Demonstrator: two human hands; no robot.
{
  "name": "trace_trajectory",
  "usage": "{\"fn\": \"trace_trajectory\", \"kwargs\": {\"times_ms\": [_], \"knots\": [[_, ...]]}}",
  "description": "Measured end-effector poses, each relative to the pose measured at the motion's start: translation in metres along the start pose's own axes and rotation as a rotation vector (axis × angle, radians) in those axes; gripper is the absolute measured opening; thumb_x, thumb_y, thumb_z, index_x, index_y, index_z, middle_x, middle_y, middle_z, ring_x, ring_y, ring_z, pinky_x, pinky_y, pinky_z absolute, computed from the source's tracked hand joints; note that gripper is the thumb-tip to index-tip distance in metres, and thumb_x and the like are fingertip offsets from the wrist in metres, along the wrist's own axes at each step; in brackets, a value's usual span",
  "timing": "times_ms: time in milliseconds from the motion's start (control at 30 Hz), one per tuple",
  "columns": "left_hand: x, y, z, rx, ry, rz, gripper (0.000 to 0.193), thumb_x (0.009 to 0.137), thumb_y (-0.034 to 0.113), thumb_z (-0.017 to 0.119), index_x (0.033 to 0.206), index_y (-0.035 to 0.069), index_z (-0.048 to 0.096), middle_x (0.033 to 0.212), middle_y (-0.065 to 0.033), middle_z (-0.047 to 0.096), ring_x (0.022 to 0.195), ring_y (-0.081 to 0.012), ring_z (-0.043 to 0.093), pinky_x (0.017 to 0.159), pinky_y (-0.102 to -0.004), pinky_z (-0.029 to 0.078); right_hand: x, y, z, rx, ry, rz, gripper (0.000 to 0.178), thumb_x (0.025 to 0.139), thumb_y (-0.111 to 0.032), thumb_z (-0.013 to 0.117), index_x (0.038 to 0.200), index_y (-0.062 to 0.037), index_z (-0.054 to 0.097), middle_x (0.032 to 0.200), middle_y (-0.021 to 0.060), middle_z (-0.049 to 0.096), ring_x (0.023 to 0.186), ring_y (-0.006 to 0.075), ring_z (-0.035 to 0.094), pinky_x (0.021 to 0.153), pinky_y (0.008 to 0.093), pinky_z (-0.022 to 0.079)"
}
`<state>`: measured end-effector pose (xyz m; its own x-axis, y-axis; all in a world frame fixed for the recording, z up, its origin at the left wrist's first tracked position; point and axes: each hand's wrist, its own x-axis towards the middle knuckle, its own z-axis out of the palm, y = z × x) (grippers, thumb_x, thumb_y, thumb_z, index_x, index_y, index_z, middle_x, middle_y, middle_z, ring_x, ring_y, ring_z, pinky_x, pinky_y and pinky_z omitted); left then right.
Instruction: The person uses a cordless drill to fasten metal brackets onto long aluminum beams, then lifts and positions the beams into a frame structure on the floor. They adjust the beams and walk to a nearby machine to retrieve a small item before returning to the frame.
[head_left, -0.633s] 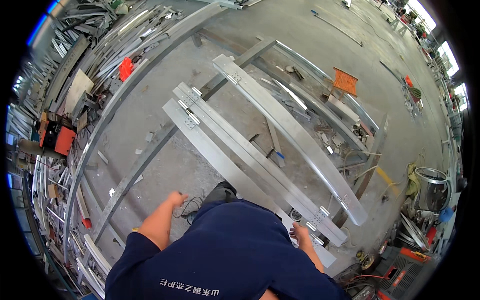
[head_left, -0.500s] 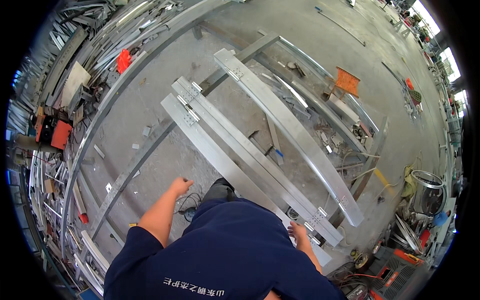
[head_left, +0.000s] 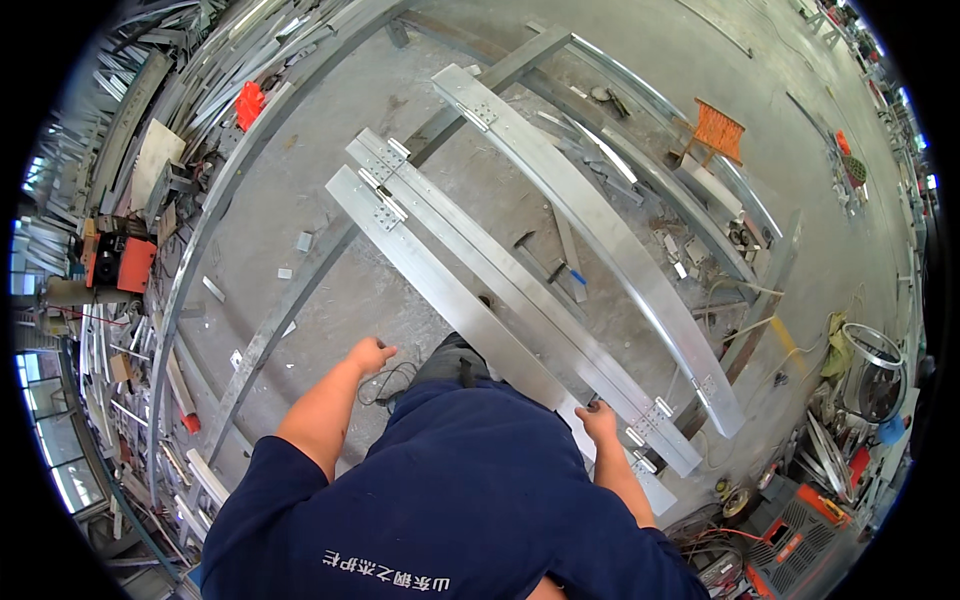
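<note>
Three long silver metal beams lie across grey steel rails, slanting from upper left to lower right: the near beam [head_left: 440, 295], the middle beam [head_left: 530, 310] and the far beam [head_left: 610, 240]. Shiny hinges [head_left: 384, 197] with screwed plates join the near and middle beams at both ends. My left hand [head_left: 371, 356] hangs over the floor, left of the near beam, its fingers curled and nothing seen in them. Beside the right part of the near beam is my right hand [head_left: 600, 422], fingers closed. A small dark spot shows at its fingertips; what it holds, if anything, cannot be made out.
A hammer [head_left: 568, 272] with a blue handle end lies on the floor between the beams. An orange stool [head_left: 716, 130] stands beyond the frame. Metal offcuts [head_left: 230, 60] pile up at left, near a red machine [head_left: 120, 262]. A red-and-grey machine [head_left: 805, 545] and cables sit at lower right.
My right hand has risen slightly, and its fingers have closed. My left hand has moved slightly up, its fingers more curled. The view has shifted a little; the beams keep their arrangement.
</note>
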<state>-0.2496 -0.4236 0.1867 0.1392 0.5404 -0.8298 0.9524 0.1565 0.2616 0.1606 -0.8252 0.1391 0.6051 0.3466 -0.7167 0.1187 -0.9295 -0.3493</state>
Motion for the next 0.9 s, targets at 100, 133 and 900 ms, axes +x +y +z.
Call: {"fn": "trace_trajectory", "kwargs": {"times_ms": [100, 133, 900], "knots": [[-0.025, 0.003, -0.013, 0.026, -0.027, -0.051, 0.049, 0.087, 0.041, 0.066, 0.101, -0.007, 0.069, 0.081, -0.0158, 0.071, 0.067, -0.0232, 0.068, 0.067, -0.0365, 0.054, -0.006, -0.027, 0.004, -0.106, -0.012, -0.038, 0.075, 0.070, -0.035, 0.078, 0.130, 0.0018, 0.053, 0.125, 0.0242, 0.061, 0.116, 0.0366, 0.059, 0.098, 0.0415, 0.047], [-0.033, 0.004, -0.015, 0.026, -0.032, -0.056, 0.051, 0.088, 0.040, 0.066, 0.105, -0.007, 0.067, 0.082, -0.0164, 0.071, 0.067, -0.0223, 0.068, 0.064, -0.0356, 0.054, -0.007, -0.033, 0.006, -0.149, -0.003, -0.051, 0.076, 0.070, -0.035, 0.078, 0.131, 0.0014, 0.053, 0.127, 0.0245, 0.059, 0.117, 0.0369, 0.058, 0.099, 0.0417, 0.047], [-0.022, 0.064, -0.064, 0.250, -0.133, -0.002, 0.049, 0.090, 0.035, 0.066, 0.117, -0.005, 0.061, 0.087, -0.0102, 0.069, 0.072, -0.0155, 0.064, 0.067, -0.0294, 0.052, 0.041, -0.168, 0.115, -0.541, -0.263, -0.364, 0.114, 0.071, -0.043, 0.081, 0.156, -0.0123, 0.011, 0.157, 0.0116, 0.025, 0.145, 0.0332, 0.022, 0.118, 0.0548, 0.017]]}}
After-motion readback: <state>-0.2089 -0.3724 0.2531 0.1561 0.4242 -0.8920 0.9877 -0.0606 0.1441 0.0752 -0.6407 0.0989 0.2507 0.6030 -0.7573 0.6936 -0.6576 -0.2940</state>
